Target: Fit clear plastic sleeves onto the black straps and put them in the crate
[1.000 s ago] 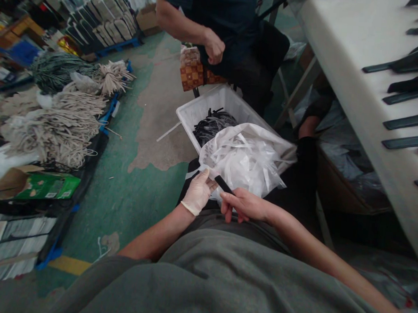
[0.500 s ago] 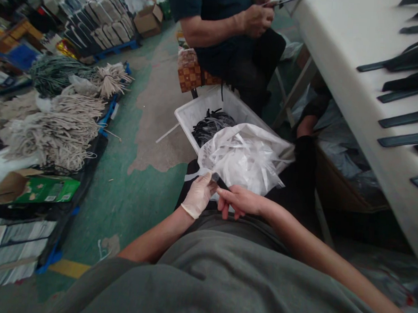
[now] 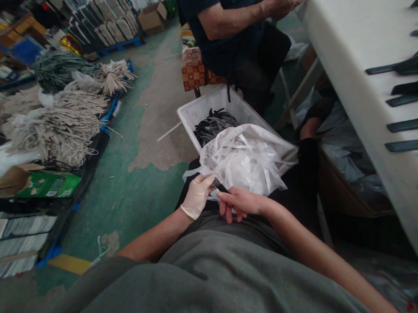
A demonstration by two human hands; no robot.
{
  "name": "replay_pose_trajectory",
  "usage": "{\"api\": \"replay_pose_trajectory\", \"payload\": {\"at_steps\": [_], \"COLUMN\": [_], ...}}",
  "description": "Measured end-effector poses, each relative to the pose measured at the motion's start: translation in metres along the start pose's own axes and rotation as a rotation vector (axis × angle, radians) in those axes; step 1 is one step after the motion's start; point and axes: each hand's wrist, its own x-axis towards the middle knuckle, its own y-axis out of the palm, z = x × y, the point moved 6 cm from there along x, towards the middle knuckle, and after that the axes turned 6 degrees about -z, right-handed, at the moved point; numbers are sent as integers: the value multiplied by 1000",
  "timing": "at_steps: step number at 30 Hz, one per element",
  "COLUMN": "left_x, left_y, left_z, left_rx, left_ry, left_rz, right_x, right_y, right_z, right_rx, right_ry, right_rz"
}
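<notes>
While the gloved left hand (image 3: 196, 196) pinches one end of a dark strip (image 3: 223, 188), the bare right hand (image 3: 243, 202) closes thumb and forefinger on the other — likely to steady it between them. Just beyond, a white bag (image 3: 212, 152) of pale strips (image 3: 244, 165) slumps over the near edge of a crate (image 3: 205, 102), presumably for easy reach. Dark pieces (image 3: 214, 124) heap toward the crate's left corner, apparently kept apart. Farther right, long black strips (image 3: 412, 123) lie side by side inside the table's (image 3: 346, 47) left edge — perhaps so each stays separate.
</notes>
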Motion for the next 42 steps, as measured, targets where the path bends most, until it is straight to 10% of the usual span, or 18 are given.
{"api": "replay_pose_trajectory", "payload": {"at_steps": [8,15,22,28,34,39,42], "left_x": [-3,17,-11,-2,-16,-3,-8], "left_y": [3,-20,1,-23,8,-18,-12], "left_z": [15,-30,5,-16,9,-7,1], "left_rx": [85,-191,-155,-227,-143,-222,-198], "left_ry": [8,-1,-142,-102,-176,-131,-164], "left_rz": [102,-145,96,-140,128,-98,-32], "right_x": [3,-39,-20,-40,-31,-55,-49], "right_y": [1,-31,-26,-40,-32,-43,-44], "right_z": [10,25,35,39,46,39,40], "right_rx": [-2,-315,-463,-477,-520,-453,-540], "right_ry": [-42,-178,-138,-215,-253,-298,-273], "right_rz": [-30,-389,-417,-563,-606,-607,-659]}}
